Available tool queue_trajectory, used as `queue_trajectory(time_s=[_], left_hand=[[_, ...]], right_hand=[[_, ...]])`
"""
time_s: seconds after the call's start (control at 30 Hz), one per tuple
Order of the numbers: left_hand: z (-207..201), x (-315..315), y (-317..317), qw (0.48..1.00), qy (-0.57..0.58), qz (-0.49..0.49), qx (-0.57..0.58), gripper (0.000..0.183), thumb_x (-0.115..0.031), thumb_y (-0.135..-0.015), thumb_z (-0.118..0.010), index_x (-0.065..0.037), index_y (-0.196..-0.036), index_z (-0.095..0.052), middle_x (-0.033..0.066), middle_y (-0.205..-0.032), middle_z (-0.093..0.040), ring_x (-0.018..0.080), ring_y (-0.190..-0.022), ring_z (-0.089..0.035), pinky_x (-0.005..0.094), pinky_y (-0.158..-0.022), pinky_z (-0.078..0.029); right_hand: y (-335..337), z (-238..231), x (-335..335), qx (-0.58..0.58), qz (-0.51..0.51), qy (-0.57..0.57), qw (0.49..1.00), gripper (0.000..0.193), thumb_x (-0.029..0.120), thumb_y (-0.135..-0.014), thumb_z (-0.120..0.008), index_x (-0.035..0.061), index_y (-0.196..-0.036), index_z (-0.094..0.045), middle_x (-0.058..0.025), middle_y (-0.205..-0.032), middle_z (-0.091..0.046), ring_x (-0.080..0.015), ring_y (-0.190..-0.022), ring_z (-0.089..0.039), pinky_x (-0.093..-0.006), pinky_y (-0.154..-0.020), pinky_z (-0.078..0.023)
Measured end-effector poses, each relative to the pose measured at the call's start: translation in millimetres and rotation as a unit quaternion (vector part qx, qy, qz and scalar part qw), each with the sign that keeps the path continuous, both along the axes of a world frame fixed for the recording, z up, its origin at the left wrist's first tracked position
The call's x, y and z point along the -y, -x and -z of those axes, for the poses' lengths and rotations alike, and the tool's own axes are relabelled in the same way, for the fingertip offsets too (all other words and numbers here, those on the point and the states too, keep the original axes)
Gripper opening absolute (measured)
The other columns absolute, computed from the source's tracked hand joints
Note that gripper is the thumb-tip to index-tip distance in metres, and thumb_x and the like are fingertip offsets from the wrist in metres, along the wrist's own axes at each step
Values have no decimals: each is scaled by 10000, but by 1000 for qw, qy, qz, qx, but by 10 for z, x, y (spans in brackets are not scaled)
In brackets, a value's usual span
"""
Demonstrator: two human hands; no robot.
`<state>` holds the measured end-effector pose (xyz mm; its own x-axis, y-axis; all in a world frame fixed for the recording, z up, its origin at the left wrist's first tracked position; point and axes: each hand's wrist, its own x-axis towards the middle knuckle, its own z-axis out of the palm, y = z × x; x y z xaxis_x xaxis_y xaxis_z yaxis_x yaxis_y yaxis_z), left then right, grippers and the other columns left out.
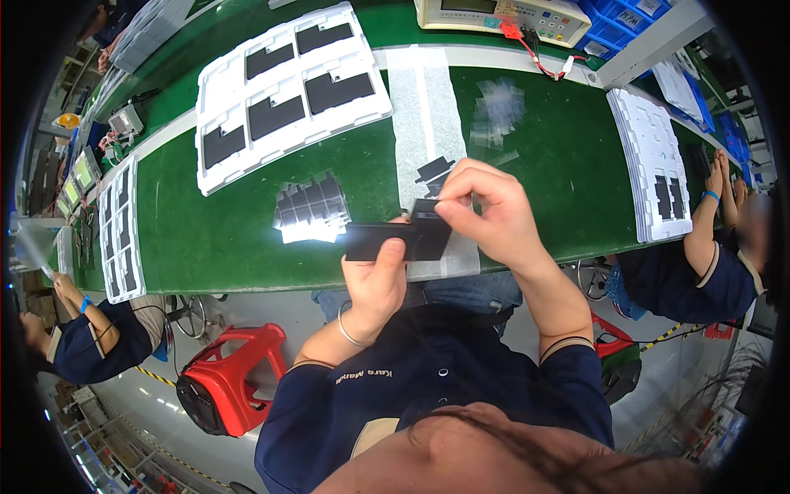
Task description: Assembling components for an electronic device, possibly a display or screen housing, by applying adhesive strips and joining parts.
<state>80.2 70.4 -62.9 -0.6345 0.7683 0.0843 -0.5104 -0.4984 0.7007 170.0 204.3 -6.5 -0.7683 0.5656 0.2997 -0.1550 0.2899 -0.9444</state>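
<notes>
My left hand (377, 284) grips a flat black L-shaped piece (374, 241) from below, thumb across its face, over the table's near edge. The thumb and fingers of my right hand (490, 210) pinch its upper right corner, where a greyish strip shows. Whether a thin film is between those fingertips is too small to tell. Just beyond the piece, small black sheets (434, 170) lie on a pale paper strip (418, 99). To the left sits a cluster of shiny dark film pieces (311, 206) on the green table (239, 239).
A white tray (239, 95) with several black L-shaped pieces lies at the far left. Clear film pieces (499, 107) are right of the paper strip. A bench instrument (506, 18) with red leads stands at the back. Stacked white trays (646, 156) and co-workers (691, 263) (103, 329) flank me.
</notes>
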Motion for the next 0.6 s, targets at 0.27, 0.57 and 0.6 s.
queue_trajectory(time_s=[0.27, 0.57, 0.6], left_hand=[[-216, 123, 222, 932, 177, 119, -292, 205, -76, -846, -546, 6, -1032, -571, 83, -930, -611, 148, -837, -569, 261, -748, -440], [-703, -320, 1816, 558, 292, -232, -741, 147, -100, -707, -681, -13, -792, -598, 135, -666, -592, 267, -576, -585, 309, -522, -446], [-657, -419, 2122, 530, 321, -264, -739, 168, -145, -726, -668, -17, -817, -609, 137, -677, -596, 297, -585, -575, 322, -520, -444]], right_hand=[[85, -31, -84, 83, -50, -71, 993, 155, 57, -738, -635, 7, -651, -518, -35, -639, -474, -118, -584, -425, -238, -535, -343], [-3, 281, -1018, 88, 50, -31, 994, 107, 86, -817, -569, -9, -771, -575, 6, -677, -536, -49, -622, -461, -200, -585, -383], [9, 383, -1059, 79, 70, -11, 994, 106, 88, -817, -569, -7, -772, -578, 9, -672, -539, -49, -621, -462, -202, -578, -383]])
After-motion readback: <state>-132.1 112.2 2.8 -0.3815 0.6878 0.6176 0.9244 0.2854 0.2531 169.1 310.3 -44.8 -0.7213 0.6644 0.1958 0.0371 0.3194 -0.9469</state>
